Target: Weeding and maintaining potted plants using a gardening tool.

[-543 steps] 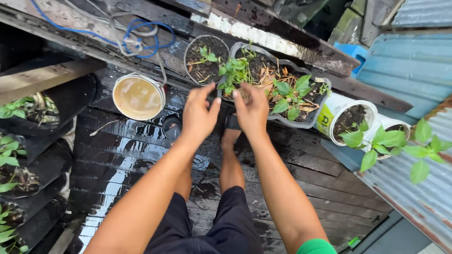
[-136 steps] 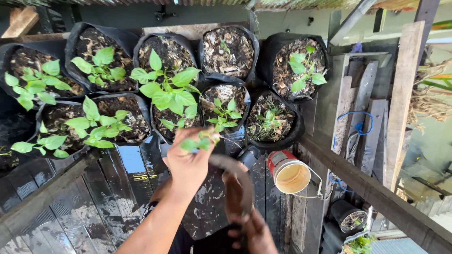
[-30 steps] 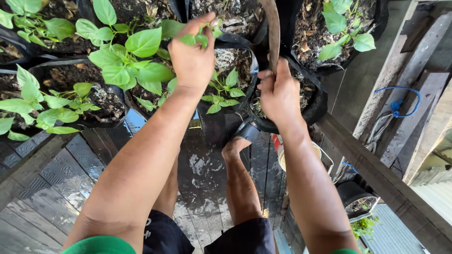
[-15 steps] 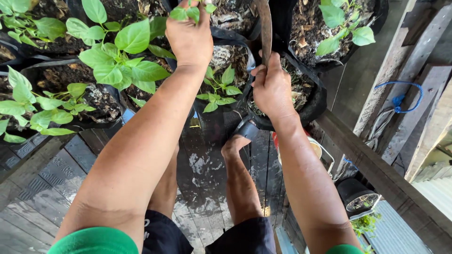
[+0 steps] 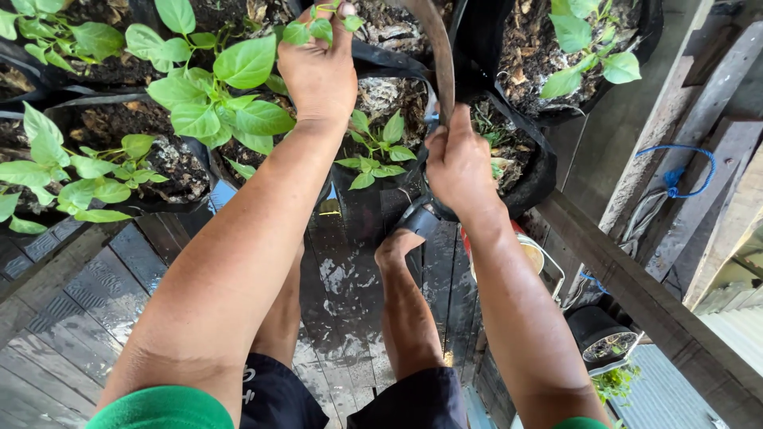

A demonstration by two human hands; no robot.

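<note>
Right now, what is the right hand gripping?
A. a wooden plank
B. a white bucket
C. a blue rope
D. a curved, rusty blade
D: the right hand is closed around the base of a curved, rusty blade that rises over the black grow bags.

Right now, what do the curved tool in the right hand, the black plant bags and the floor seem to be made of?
The curved tool looks like rusty, dull brown metal, judging by its thin blade in the right hand. The plant bags seem to be soft black plastic sheet, since the rims fold and sag. The floor looks like dark wooden planks, glossy with wet.
</note>
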